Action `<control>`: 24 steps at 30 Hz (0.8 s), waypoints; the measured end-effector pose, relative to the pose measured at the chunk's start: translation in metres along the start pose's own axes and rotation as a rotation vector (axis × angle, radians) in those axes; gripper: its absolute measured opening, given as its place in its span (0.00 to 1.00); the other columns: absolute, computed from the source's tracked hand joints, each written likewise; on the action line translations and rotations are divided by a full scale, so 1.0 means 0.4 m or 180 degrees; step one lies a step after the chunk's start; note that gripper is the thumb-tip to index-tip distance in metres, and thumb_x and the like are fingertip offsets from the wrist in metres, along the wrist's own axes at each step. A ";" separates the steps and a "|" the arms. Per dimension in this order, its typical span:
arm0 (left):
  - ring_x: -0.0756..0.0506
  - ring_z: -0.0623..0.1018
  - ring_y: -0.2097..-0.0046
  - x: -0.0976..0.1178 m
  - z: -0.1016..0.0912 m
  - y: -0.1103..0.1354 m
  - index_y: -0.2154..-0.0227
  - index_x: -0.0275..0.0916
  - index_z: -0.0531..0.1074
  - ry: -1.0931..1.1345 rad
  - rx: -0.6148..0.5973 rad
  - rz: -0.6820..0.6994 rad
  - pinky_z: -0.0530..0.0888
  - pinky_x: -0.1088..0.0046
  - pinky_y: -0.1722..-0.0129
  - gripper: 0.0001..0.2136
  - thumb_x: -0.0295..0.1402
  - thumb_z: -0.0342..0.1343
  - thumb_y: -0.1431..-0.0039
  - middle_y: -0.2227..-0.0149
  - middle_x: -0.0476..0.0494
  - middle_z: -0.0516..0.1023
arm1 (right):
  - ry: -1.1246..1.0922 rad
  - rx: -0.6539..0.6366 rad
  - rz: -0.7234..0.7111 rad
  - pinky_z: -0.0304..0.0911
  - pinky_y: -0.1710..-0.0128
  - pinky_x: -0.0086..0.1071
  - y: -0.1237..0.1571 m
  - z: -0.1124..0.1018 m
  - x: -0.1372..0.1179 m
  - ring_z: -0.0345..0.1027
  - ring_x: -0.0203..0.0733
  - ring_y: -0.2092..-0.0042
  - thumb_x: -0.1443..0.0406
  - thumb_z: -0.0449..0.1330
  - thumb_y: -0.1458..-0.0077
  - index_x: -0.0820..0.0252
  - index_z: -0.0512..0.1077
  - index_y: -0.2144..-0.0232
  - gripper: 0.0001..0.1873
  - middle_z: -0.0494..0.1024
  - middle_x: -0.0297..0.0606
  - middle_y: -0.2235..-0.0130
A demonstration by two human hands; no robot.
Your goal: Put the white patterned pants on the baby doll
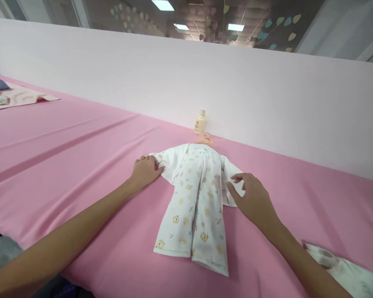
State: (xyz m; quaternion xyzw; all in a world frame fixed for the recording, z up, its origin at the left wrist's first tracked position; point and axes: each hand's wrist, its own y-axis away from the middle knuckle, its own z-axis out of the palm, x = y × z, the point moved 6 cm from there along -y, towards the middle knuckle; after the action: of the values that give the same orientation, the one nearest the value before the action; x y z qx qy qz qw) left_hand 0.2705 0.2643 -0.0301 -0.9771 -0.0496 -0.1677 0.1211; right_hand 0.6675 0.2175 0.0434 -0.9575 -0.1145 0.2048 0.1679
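Observation:
White baby trousers (186, 207) with a bear print lie lengthwise over a white baby shirt (177, 159), whose sleeves spread out to both sides. At the left cuff, my left hand (145, 170) has its fingers curled on the sleeve, thumb below. Over the right sleeve, my right hand (251, 198) holds its thumb and index finger apart, with white cloth showing between them. A small pinkish object (205, 139) sits just beyond the collar; its kind is unclear. Behind it stands a cream pump bottle (200, 122).
Pink sheeting (90, 165) covers the surface, with a white wall panel (174, 74) along the back. A folded white printed cloth (351, 269) lies at the lower right. At the far left, a pale pink cloth (27, 96) bears a few items.

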 end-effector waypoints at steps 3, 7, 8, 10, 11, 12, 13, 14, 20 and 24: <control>0.31 0.77 0.49 0.000 -0.003 -0.002 0.71 0.43 0.68 0.0231 -0.0320 -0.0034 0.72 0.57 0.51 0.14 0.46 0.54 0.36 0.59 0.38 0.82 | -0.0332 -0.0065 -0.0254 0.67 0.53 0.42 -0.087 0.036 -0.111 0.73 0.50 0.54 0.47 0.57 0.33 0.53 0.73 0.55 0.18 0.80 0.42 0.55; 0.32 0.78 0.52 -0.008 -0.015 0.002 0.72 0.42 0.67 0.0400 -0.0361 -0.0072 0.72 0.59 0.54 0.14 0.45 0.56 0.37 0.61 0.38 0.82 | -0.0715 -0.0160 -0.0269 0.66 0.54 0.40 -0.195 0.089 -0.198 0.72 0.45 0.59 0.50 0.58 0.33 0.53 0.73 0.58 0.15 0.82 0.38 0.57; 0.32 0.79 0.53 -0.007 -0.019 0.002 0.70 0.42 0.68 0.0362 -0.0310 -0.0080 0.72 0.57 0.53 0.14 0.46 0.56 0.36 0.61 0.38 0.82 | -0.0752 -0.0180 -0.0247 0.66 0.54 0.39 -0.218 0.101 -0.213 0.72 0.44 0.60 0.51 0.59 0.33 0.54 0.73 0.59 0.14 0.82 0.38 0.58; 0.31 0.79 0.55 -0.002 -0.021 0.002 0.64 0.41 0.69 0.0227 -0.0261 -0.0094 0.71 0.53 0.50 0.16 0.50 0.56 0.35 0.62 0.36 0.82 | -0.0763 -0.0233 -0.0243 0.65 0.54 0.38 -0.258 0.125 -0.240 0.72 0.43 0.61 0.53 0.60 0.34 0.54 0.73 0.61 0.12 0.82 0.36 0.59; 0.31 0.79 0.55 0.002 -0.019 0.001 0.62 0.40 0.69 0.0165 -0.0281 -0.0088 0.70 0.52 0.49 0.16 0.50 0.56 0.35 0.62 0.35 0.82 | -0.0753 -0.0270 -0.0254 0.65 0.54 0.37 -0.274 0.137 -0.252 0.72 0.42 0.61 0.54 0.60 0.34 0.55 0.73 0.62 0.11 0.82 0.36 0.59; 0.31 0.80 0.54 0.007 -0.016 0.000 0.62 0.40 0.69 0.0113 -0.0326 -0.0074 0.70 0.52 0.48 0.15 0.49 0.55 0.34 0.62 0.34 0.82 | -0.0743 -0.0307 -0.0264 0.64 0.54 0.36 -0.289 0.147 -0.263 0.72 0.42 0.61 0.55 0.60 0.35 0.55 0.73 0.63 0.11 0.83 0.36 0.60; 0.31 0.80 0.53 0.011 -0.014 -0.002 0.63 0.40 0.69 0.0068 -0.0378 -0.0053 0.70 0.53 0.48 0.13 0.46 0.54 0.33 0.62 0.34 0.82 | -0.0739 -0.0336 -0.0263 0.64 0.54 0.36 -0.300 0.156 -0.272 0.72 0.42 0.61 0.56 0.60 0.35 0.56 0.73 0.63 0.11 0.83 0.36 0.60; 0.31 0.80 0.52 0.015 -0.014 -0.003 0.66 0.41 0.68 0.0037 -0.0429 -0.0028 0.70 0.54 0.48 0.11 0.43 0.54 0.33 0.62 0.35 0.82 | -0.0740 -0.0352 -0.0248 0.64 0.54 0.36 -0.309 0.163 -0.278 0.72 0.41 0.61 0.56 0.60 0.35 0.56 0.73 0.64 0.10 0.83 0.36 0.59; 0.41 0.77 0.64 0.023 -0.079 0.003 0.70 0.42 0.65 0.1259 -0.0534 -0.0383 0.69 0.66 0.65 0.11 0.41 0.52 0.34 0.67 0.43 0.78 | -0.0860 -0.0348 -0.0167 0.65 0.55 0.35 -0.319 0.161 -0.302 0.73 0.41 0.61 0.56 0.61 0.35 0.56 0.74 0.62 0.10 0.84 0.37 0.58; 0.46 0.76 0.65 0.118 -0.161 0.018 0.64 0.42 0.67 0.2339 0.0125 0.0008 0.70 0.70 0.67 0.07 0.39 0.54 0.34 0.66 0.47 0.78 | -0.0931 -0.0637 -0.0082 0.65 0.54 0.36 -0.321 0.132 -0.321 0.74 0.43 0.57 0.40 0.54 0.31 0.55 0.73 0.62 0.26 0.84 0.38 0.55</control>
State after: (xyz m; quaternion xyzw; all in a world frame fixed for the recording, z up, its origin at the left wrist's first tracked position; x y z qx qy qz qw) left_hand 0.2953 0.2436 0.0431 -0.8492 -0.0048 -0.5064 0.1498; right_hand 0.5112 0.3127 0.0909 -0.9278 -0.1698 0.3274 0.0559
